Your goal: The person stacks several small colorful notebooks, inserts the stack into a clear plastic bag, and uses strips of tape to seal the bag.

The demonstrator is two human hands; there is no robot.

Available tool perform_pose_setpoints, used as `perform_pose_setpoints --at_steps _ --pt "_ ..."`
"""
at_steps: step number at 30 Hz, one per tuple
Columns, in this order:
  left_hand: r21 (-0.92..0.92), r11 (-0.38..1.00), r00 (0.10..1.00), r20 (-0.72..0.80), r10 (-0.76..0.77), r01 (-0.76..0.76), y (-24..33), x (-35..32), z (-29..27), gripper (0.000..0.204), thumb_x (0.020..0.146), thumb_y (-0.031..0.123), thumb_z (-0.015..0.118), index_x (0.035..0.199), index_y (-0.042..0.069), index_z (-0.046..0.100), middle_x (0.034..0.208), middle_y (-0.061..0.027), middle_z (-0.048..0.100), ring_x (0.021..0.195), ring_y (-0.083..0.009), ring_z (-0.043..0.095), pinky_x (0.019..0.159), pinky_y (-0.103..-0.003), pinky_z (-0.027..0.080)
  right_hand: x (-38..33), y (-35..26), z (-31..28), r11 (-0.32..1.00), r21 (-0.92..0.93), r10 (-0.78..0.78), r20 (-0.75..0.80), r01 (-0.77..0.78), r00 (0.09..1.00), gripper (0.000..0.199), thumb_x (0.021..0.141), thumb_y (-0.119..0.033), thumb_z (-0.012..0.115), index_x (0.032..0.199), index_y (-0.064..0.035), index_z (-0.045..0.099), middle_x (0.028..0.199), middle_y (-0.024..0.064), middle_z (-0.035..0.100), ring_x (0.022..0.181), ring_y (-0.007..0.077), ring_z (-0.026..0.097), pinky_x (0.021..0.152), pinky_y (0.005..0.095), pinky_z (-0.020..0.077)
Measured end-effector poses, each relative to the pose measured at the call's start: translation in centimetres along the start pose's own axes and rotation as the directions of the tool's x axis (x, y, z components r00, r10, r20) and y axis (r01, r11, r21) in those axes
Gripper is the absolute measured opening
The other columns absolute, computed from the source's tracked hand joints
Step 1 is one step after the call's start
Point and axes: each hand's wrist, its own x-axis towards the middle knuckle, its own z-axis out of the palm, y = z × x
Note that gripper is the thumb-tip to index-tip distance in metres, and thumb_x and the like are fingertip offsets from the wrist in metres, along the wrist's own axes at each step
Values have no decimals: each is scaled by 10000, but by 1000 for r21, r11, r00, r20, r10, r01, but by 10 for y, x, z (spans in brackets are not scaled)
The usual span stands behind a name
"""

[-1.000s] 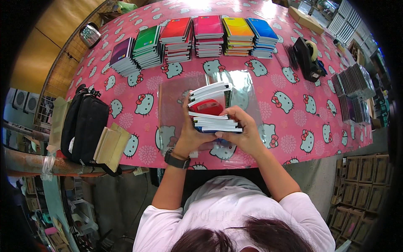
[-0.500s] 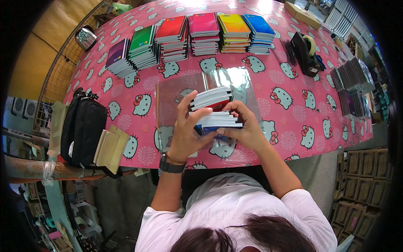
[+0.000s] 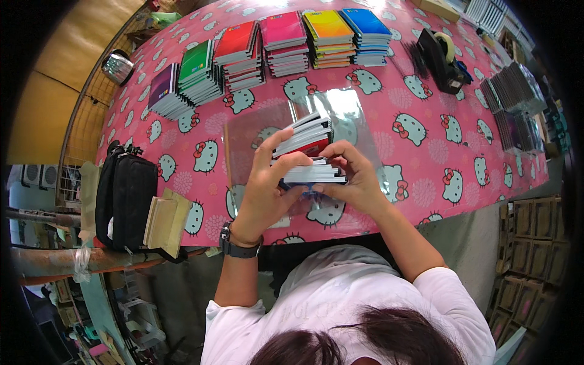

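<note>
A stack of small spiral notebooks (image 3: 315,174) stands on edge between my two hands, page edges toward me, with red and blue covers showing. My left hand (image 3: 263,185) closes round its left side, fingers over the far notebooks. On the right, my right hand (image 3: 358,182) pinches the near, blue-covered ones at their bound end. The upper notebooks lean slightly apart from the lower group, with a gap at the red cover. Beneath the stack a clear plastic sheet or bag (image 3: 367,137) lies flat on the table.
Stacks of notebooks in purple (image 3: 163,84), green (image 3: 196,61), red (image 3: 236,41), pink (image 3: 283,29), yellow (image 3: 328,27) and blue (image 3: 365,24) line the far side. Rightward are a tape dispenser (image 3: 447,67) and wrapped notebook packs (image 3: 514,91). A black bag (image 3: 131,198) sits left.
My view has turned slightly, shifting the table. Both hands keep their hold on the notebooks; the far notebooks look a little more fanned and more of the red cover shows.
</note>
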Motion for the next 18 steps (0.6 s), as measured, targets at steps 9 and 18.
perform_pose_setpoints --at_steps 9,18 --pt "102 984 965 203 -165 147 28 12 -11 571 548 -117 673 1056 138 617 1372 -141 327 1251 -321 381 989 -406 388 -1 3 5 996 -75 48 31 -45 998 444 674 32 750 1053 -35 529 1001 18 537 910 102 543 788 261 467" --pt "31 983 962 207 -181 179 29 10 -7 596 551 -167 577 1073 119 612 1408 -159 268 1265 -342 367 1015 -422 374 9 4 0 966 -140 -212 48 217 976 398 613 -99 754 964 -41 576 953 109 565 919 291 541 810 352 442"
